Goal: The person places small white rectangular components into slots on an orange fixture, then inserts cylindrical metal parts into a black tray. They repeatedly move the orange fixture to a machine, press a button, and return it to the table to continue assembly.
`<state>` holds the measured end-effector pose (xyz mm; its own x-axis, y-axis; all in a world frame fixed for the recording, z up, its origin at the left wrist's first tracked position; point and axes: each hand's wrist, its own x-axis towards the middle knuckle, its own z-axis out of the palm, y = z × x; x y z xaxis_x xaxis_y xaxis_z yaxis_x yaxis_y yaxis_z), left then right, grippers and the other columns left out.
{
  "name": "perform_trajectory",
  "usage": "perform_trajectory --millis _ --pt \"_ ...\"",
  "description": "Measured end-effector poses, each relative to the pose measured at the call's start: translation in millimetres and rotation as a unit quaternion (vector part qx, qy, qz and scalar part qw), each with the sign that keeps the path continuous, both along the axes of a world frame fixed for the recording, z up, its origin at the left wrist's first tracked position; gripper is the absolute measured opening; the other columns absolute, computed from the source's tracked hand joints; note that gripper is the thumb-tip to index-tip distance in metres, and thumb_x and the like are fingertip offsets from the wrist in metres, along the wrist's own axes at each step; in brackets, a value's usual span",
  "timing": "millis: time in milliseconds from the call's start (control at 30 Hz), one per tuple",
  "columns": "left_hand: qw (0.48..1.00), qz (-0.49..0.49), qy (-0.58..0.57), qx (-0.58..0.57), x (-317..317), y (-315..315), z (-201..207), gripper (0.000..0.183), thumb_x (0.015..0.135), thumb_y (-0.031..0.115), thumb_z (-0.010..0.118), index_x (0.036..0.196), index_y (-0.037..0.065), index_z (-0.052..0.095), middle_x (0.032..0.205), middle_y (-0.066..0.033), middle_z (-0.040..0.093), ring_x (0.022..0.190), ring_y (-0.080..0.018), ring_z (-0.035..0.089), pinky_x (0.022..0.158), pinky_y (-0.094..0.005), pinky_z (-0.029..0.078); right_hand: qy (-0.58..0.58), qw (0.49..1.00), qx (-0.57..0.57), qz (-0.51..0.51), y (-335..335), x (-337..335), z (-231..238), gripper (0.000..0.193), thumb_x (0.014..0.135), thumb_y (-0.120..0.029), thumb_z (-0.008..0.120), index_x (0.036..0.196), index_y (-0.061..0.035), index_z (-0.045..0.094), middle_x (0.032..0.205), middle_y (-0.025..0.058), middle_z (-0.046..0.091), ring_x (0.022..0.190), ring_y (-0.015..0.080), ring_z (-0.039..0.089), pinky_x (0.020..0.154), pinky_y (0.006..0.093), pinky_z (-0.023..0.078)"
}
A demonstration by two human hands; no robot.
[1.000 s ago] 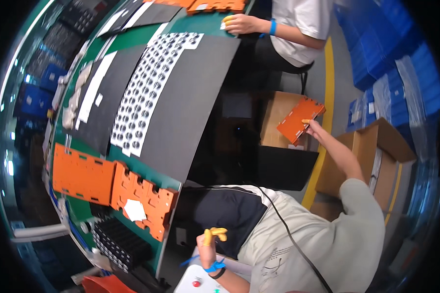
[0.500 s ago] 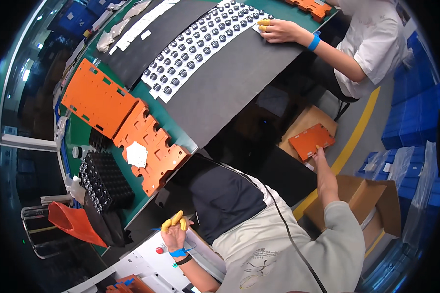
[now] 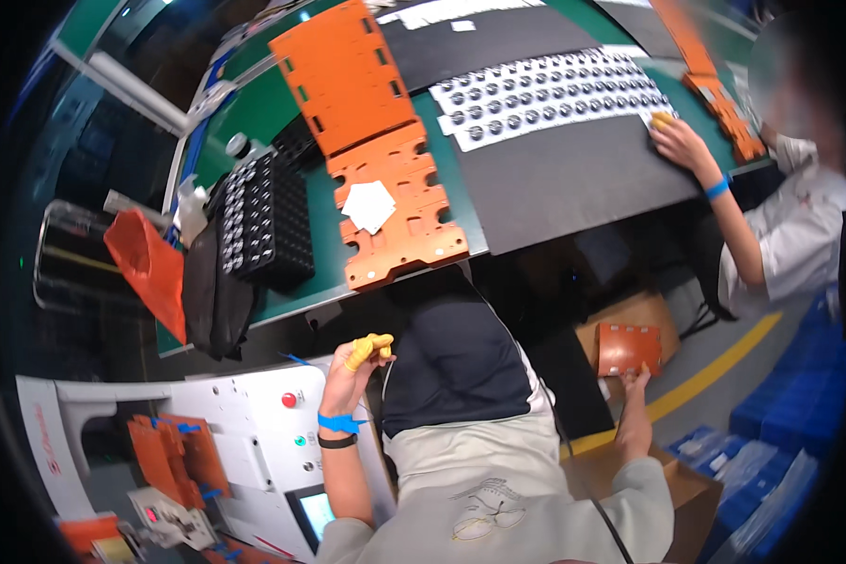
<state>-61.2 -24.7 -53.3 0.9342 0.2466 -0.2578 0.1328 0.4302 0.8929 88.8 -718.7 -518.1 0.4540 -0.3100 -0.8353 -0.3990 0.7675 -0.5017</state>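
My right hand (image 3: pixel 635 378), out to the right below table height, grips the near edge of a flat orange plate (image 3: pixel 628 348). The plate is over an open cardboard box (image 3: pixel 653 308). My left hand (image 3: pixel 352 368) is raised in front of my lap, with yellow finger cots and a blue wrist strap. Its fingers are curled and pressed together; whatever may be between them is hidden. Beyond it on the table lies an orange fixture base (image 3: pixel 399 240) with white card-like pieces (image 3: pixel 368 205) on top. A flat orange panel (image 3: pixel 343 80) adjoins its far end.
A white machine (image 3: pixel 254 451) with buttons stands at the left, near orange blocks (image 3: pixel 174 456). A black tray (image 3: pixel 268 226) of round parts is on the table. A co-worker's hand (image 3: pixel 681 146) touches the white sheet (image 3: pixel 555 99) bearing rows of black parts. Blue bins (image 3: pixel 790 376) stand right.
My view has turned, so the table now lies straighter ahead and more of the white machine shows. My right hand still holds the orange plate, which now appears at a different angle.
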Motion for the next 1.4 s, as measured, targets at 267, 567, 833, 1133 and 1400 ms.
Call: perform_trajectory --millis 267,567,833,1133,1400 --pt "0.991 -0.010 -0.010 0.132 22 -5 59 0.041 0.101 0.031 0.056 0.116 -0.005 0.069 0.094 -0.0089 0.067 0.081 -0.0155 0.059 0.082 -0.0307 0.050 0.025 1.000 -0.009 0.000 15 31 31 0.064 0.091 -0.048 0.048 0.145 -0.0139 0.044 0.149 0.0119 0.044 0.134 0.0364 0.043 0.107 0.0681 0.030" --pt "0.697 0.140 -0.095 0.697 113 -15 121 0.038 0.085 0.016 0.074 0.117 -0.002 0.065 0.107 -0.0162 0.061 0.096 -0.0294 0.058 0.082 -0.0384 0.048 0.049 0.916 -0.319 0.239 34 50 48 0.052 0.090 -0.021 0.063 0.133 0.0051 0.052 0.134 0.0162 0.057 0.120 0.0303 0.055 0.099 0.0413 0.047" --pt "0.575 0.151 0.058 0.802 192 8 69 0.069 0.089 0.029 0.069 0.138 -0.012 0.042 0.129 -0.0291 0.049 0.117 -0.0409 0.047 0.097 -0.0463 0.043 -0.311 0.759 -0.466 0.331 199 58 222 0.032 0.092 0.005 0.053 0.124 0.0039 0.060 0.124 0.0134 0.063 0.115 0.0226 0.060 0.102 0.0327 0.044" --pt "0.610 0.105 0.030 0.785 196 2 69 0.043 0.091 0.020 0.066 0.123 -0.008 0.056 0.117 -0.0249 0.053 0.111 -0.0391 0.049 0.094 -0.0463 0.043 -0.692 0.331 -0.566 0.302 371 122 542 0.029 0.078 0.010 0.064 0.106 0.0026 0.068 0.099 0.0151 0.072 0.088 0.0300 0.070 0.078 0.0365 0.054" --pt "0.617 0.100 0.057 0.778 203 1 79 0.033 0.089 0.019 0.067 0.112 -0.004 0.058 0.110 -0.0208 0.053 0.105 -0.0369 0.050 0.089 -0.0453 0.043 -0.657 0.441 -0.501 0.351 562 335 586 0.021 0.089 -0.005 0.064 0.108 0.0012 0.068 0.102 0.0149 0.071 0.092 0.0282 0.069 0.081 0.0359 0.053"
